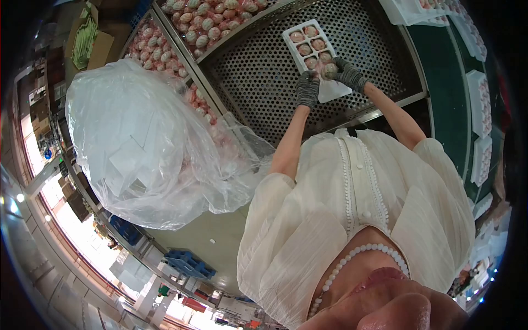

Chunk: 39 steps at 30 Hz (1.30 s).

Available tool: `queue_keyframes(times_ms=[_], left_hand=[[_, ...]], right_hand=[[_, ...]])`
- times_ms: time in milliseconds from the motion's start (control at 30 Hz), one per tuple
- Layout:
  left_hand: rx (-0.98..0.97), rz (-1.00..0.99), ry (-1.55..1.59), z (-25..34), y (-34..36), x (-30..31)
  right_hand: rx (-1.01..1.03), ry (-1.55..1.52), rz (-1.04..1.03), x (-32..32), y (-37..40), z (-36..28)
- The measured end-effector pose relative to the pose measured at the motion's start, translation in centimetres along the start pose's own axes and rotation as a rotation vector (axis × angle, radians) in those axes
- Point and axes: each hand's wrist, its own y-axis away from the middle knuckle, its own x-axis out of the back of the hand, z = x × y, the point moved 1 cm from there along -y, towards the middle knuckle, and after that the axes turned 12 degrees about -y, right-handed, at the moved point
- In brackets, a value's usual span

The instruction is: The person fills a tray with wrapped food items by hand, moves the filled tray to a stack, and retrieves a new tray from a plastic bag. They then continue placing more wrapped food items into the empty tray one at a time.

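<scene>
A white compartment tray (285, 36) lies on the perforated metal surface (247, 66), with round wrapped items (311, 31) in several of its compartments. My left hand (307, 89), in a grey striped glove, is at the tray's left edge near its lower end, fingers bent. Opposite it, my right hand (348, 75), gloved alike, has its fingers around a round wrapped item (330, 70) over the tray. Below both hands, a smooth white part (334, 91) of the tray or its lid shows. What the left fingertips hold is too small to tell.
Bins of wrapped balls (206, 22) stand beyond and left of the metal surface. A large clear plastic bag (126, 143) with white trays bulges at the left. On the right, a green conveyor (448, 82) carries filled trays (478, 104). A metal rim (412, 99) borders the surface.
</scene>
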Motion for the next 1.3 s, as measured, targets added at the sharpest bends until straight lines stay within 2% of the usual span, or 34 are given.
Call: queue_keyframes(times_ms=[33, 100, 133, 200, 233, 267, 300, 333, 400, 433, 467, 533, 567, 600, 633, 700, 767, 800, 833, 900, 967, 1067, 1133, 1167, 1233, 1300], left_hand=[[-0.003, -0.001, 0.0, -0.7, -0.2, -0.4], [-0.008, -0.026, 0.246, -1.8, -0.5, -1.0], [-0.008, -0.031, 0.248, -1.6, -0.4, -0.8], [0.363, -0.214, 0.388, -1.2, -0.2, -0.2], [0.364, -0.213, 0.387, -1.3, 0.1, -0.2], [0.252, -0.17, 0.208, -1.3, 0.5, -0.2], [0.139, -0.128, 0.03, -1.4, 0.8, -0.4], [0.139, -0.128, 0.031, -1.7, 0.9, -0.6], [-0.206, 0.235, -0.474, -2.0, 1.3, -0.7], [-0.206, 0.233, -0.475, -0.9, 1.3, -0.2], [-0.295, 0.246, -0.495, 0.7, 1.1, 0.4], [-0.423, 0.232, -0.523, 1.1, 0.5, 0.1], [-0.419, 0.237, -0.522, 1.0, 0.0, -0.2], [-0.305, 0.164, -0.52, 0.8, -0.3, -0.4], [-0.192, 0.088, -0.519, 0.5, -0.3, -0.5], [-0.246, 0.129, -0.503, 0.0, 0.3, -0.4], [-0.005, -0.053, -0.169, -0.3, 1.0, 0.1], [0.109, -0.214, -0.149, -0.9, 0.9, 0.5], [0.11, -0.214, -0.149, -1.8, 0.8, 0.3], [-0.109, -0.183, -0.267, -3.5, 0.9, 0.1], [-0.107, -0.245, -0.321, -2.5, 1.3, 0.4], [-0.107, -0.204, -0.28, -2.2, 1.6, -0.4], [-0.299, -0.085, -0.573, -1.2, 1.9, -0.3], [-0.297, -0.083, -0.573, -1.3, 1.9, -0.6], [-0.353, 0.114, -0.647, -1.6, 2.0, -1.5], [-0.293, 0.097, -0.619, -1.6, 2.0, -1.7]], right_hand=[[-0.019, 0.117, 0.023, 0.0, 0.1, -0.8], [-0.019, 0.063, 0.025, -0.5, 0.7, -2.2], [-0.023, 0.007, 0.023, -0.6, 1.0, -2.5], [-0.021, -0.04, -0.002, -0.6, 1.4, -2.8], [-0.015, -0.088, -0.03, -0.8, 1.4, -2.8], [-0.014, -0.088, -0.031, -0.9, 1.5, -2.7], [0.02, 0.202, -0.019, -1.0, 1.7, -2.5], [0.054, 0.493, -0.007, -1.2, 1.9, -2.7], [0.034, 0.537, -0.086, -1.7, 2.3, -2.8], [0.017, 0.58, -0.163, -2.3, 2.6, -3.9], [-0.105, 0.561, -0.242, -2.9, 3.6, -4.7], [-0.098, 0.467, -0.231, -3.5, 4.1, -3.6], [-0.085, 0.373, -0.221, -3.9, 4.1, -2.5], [0.068, 0.45, -0.093, -3.8, 3.7, 0.4], [0.066, 0.445, -0.095, -3.9, 3.9, 0.2], [0.024, 0.317, -0.078, -3.6, 4.2, -0.2], [-0.056, 0.296, -0.083, -2.8, 4.2, -0.4], [-0.093, 0.306, -0.063, -2.4, 4.0, -0.2], [-0.13, 0.315, -0.044, -2.1, 3.8, 0.0], [-0.077, 0.356, -0.003, -2.0, 3.5, 0.0], [0.035, 0.443, 0.082, -1.8, 3.4, -0.7], [0.005, 0.351, 0.079, -1.9, 3.1, -0.2], [0.009, 0.346, 0.09, -1.9, 2.9, 0.0], [0.028, 0.324, 0.099, -2.1, 3.1, -0.2], [0.046, 0.303, 0.106, -2.4, 3.5, -1.0], [0.125, 0.459, 0.143, -2.7, 3.9, -2.5]])
